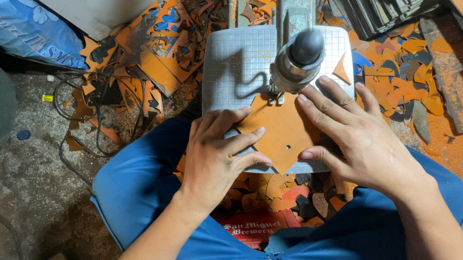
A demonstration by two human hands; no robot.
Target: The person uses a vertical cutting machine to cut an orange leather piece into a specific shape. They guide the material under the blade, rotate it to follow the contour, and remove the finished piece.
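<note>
Both hands flat, nothing gripped: left hand (214,154) and right hand (358,141) pin the orange sheet (281,131) to the gridded saw table (239,61); feed slowly, fingertips wide of the blade.

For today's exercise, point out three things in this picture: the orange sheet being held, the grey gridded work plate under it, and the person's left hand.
Orange sheet (282,131), head view, on its flat middle between the hands.
Grey gridded plate (236,66), head view, on a bare part of its left side.
Left hand (213,160), head view, on the back of the hand.

Left hand (214,157) and right hand (358,141) flat on orange sheet (281,131), small metal worktop (236,66), machine head (300,59) above, orange scraps (152,63) on floor
</note>
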